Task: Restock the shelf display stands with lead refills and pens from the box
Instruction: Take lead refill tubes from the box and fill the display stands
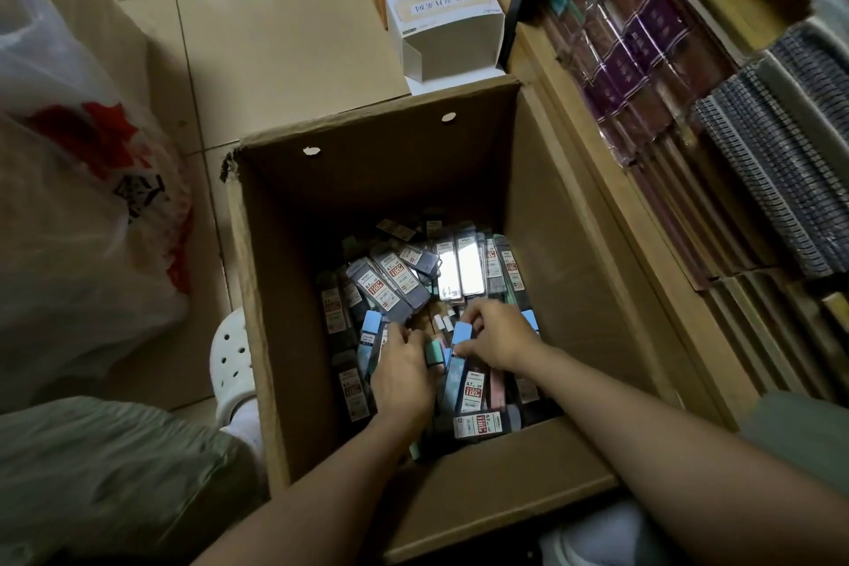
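Note:
A deep open cardboard box (285, 271) stands on the floor below me, its bottom covered with several lead refill packs (390, 285) in grey, blue, green and pink cases. Both my arms reach down into it. My left hand (402, 375) grips a small bundle of packs, with a green-capped one (434, 352) sticking out past its fingers. My right hand (498, 333) pinches the top of a blue-capped refill pack (464, 370) right beside the left hand. No pens can be told apart in the pile.
A wooden shelf unit (611, 179) with wrapped notebooks (643, 51) and spiral-bound pads (776, 161) rises on the right. A small white carton (443, 30) sits on the tiled floor behind the box. A plastic bag (78, 207) lies at left; my white shoe (232, 358) touches the box.

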The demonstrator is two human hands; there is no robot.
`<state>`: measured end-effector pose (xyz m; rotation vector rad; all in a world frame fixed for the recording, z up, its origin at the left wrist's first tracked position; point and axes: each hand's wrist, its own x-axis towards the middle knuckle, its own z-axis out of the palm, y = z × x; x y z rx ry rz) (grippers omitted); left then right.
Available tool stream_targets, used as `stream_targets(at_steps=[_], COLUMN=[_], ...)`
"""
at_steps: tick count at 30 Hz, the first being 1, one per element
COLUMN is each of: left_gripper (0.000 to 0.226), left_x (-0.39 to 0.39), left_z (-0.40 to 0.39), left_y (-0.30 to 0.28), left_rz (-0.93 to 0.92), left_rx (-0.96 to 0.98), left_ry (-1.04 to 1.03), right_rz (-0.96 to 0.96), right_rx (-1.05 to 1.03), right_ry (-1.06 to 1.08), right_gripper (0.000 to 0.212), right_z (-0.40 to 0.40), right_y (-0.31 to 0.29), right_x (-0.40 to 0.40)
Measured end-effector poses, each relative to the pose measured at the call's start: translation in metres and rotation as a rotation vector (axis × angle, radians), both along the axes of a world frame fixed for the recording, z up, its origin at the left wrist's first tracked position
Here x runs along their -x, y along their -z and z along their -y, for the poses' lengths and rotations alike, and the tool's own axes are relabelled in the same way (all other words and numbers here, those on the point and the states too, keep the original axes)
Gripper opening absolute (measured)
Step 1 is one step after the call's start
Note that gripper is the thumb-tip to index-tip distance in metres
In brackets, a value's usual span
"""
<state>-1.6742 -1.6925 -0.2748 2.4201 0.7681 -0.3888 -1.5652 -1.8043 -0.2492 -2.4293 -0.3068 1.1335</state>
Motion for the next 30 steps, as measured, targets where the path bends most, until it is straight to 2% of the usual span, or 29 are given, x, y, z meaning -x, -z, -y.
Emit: stream_targets(at_steps=[6,11,14,17,19,22,24,27,30], left_gripper=[0.037,0.020,0.021,0.011,0.011,0.013,0.014,0.032,0.041], left_x=[0.000,-0.008,-0.018,-0.024,-0.029,-0.032,-0.031,-0.029,-0.028], left_z=[0.004,-0.001,-0.004,-0.005,-0.007,-0.009,-0.011,-0.015,-0.016], left_y=[-0.009,-0.024,-0.036,-0.053,-0.059,-0.065,-0.067,-0.064,-0.053], left_rz=[0.095,0.212,0.290,0.332,0.305,0.233,0.189,0.153,0.176], left_rx=[0.289,0.690,0.760,0.940,0.991,0.963,1.064,1.169,1.128], left_ry=[-0.328,-0.606,-0.589,-0.551,-0.467,-0.349,-0.332,-0.323,-0.439], right_rz=[0.036,0.103,0.110,0.065,0.014,-0.022,-0.027,-0.062,-0.073], right_rx=[-0.114,-0.201,-0.259,-0.326,-0.376,-0.384,-0.385,-0.404,-0.377], right_ry=[0.246,0.327,0.345,0.379,0.391,0.364,0.387,0.420,0.348], right_gripper=[0.022,0.022,0.024,0.023,0.030,0.036,0.035,0.034,0.038], right_z=[0.021,0.027,0.026,0.020,0.014,0.007,0.002,-0.003,0.001], right_y=[-0.020,-0.051,-0.069,-0.081,-0.086,-0.089,-0.086,-0.080,-0.069], right_x=[-0.005,-0.008,-0.007,-0.004,-0.001,0.001,0.001,-0.002,-0.005])
